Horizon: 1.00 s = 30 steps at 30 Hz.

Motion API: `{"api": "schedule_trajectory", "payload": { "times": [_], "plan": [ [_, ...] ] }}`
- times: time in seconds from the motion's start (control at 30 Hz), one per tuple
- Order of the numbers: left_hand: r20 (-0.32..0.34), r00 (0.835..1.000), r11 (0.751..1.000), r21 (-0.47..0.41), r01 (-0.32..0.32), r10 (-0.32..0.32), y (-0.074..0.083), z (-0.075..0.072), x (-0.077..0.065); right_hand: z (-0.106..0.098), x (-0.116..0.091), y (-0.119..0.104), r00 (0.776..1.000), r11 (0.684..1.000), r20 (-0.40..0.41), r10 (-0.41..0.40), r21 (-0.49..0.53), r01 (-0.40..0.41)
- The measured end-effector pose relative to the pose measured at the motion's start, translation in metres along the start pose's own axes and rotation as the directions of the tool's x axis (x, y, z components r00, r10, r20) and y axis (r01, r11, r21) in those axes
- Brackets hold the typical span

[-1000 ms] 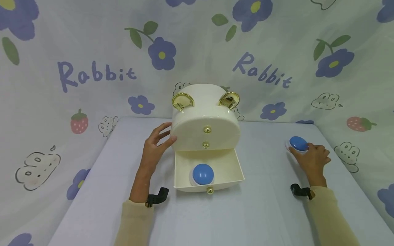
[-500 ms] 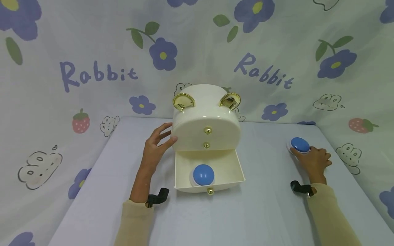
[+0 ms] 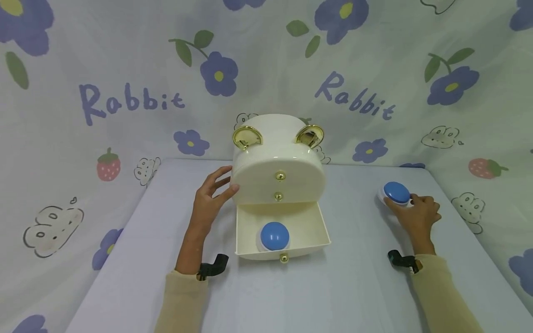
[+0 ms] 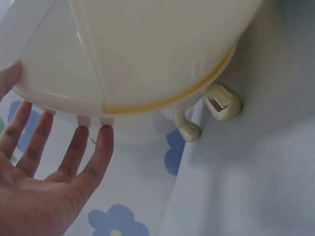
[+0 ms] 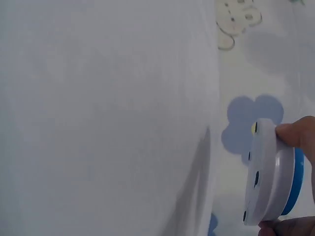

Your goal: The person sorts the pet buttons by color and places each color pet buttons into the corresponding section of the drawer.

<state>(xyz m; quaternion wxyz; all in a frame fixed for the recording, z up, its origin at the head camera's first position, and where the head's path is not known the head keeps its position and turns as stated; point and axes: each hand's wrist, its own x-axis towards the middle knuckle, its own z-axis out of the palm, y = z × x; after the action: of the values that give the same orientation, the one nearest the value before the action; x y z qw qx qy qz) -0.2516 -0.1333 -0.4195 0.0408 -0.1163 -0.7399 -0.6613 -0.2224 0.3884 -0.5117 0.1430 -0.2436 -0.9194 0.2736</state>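
Observation:
A white storage box with gold ears and small gold knobs stands in the middle of the table, its bottom drawer pulled out. One blue-domed push button with a white base sits in that drawer. My left hand rests against the box's left side, thumb at the front edge; in the left wrist view its fingers are extended and touch the shell. On the right, my right hand pinches a second blue push button by its white base. The right wrist view shows this button's underside, held off the table.
The white-covered table runs up to a patterned backdrop cloth with flowers and rabbits. Small black wrist cameras sit at the left wrist and the right wrist.
My right hand and the push button it holds have shifted slightly left and up in the head view. The left hand, box and drawer stay put.

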Motion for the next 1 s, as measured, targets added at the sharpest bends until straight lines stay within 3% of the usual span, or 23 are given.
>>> {"api": "schedule_trajectory", "payload": {
  "times": [0.3,0.4,0.53,0.73,0.9,1.0],
  "plan": [
    [0.000,1.000,1.000,0.003,-0.011,0.011,0.001,0.000,0.000,0.002,-0.045,-0.037,0.996,0.987,0.007,-0.090,0.137,0.088],
    [0.000,1.000,1.000,0.004,-0.009,0.009,0.001,0.000,0.000,-0.001,-0.063,-0.051,0.987,0.975,0.004,-0.159,0.155,0.156],
    [-0.004,1.000,1.000,0.002,-0.009,0.009,0.001,0.000,0.000,-0.003,-0.087,-0.070,0.956,0.939,-0.034,-0.291,0.179,0.293],
    [-0.004,1.000,1.000,-0.001,-0.018,0.018,0.003,0.000,0.001,-0.005,-0.114,-0.097,0.885,0.860,-0.091,-0.456,0.210,0.465],
    [-0.007,1.000,1.000,-0.007,-0.011,0.011,-0.001,-0.001,0.002,-0.003,-0.131,-0.116,0.841,0.809,-0.094,-0.533,0.232,0.539],
    [-0.002,1.000,1.000,-0.008,0.000,0.000,-0.001,0.000,0.001,0.000,-0.138,-0.124,0.826,0.793,-0.081,-0.557,0.244,0.558]
  ]
}}
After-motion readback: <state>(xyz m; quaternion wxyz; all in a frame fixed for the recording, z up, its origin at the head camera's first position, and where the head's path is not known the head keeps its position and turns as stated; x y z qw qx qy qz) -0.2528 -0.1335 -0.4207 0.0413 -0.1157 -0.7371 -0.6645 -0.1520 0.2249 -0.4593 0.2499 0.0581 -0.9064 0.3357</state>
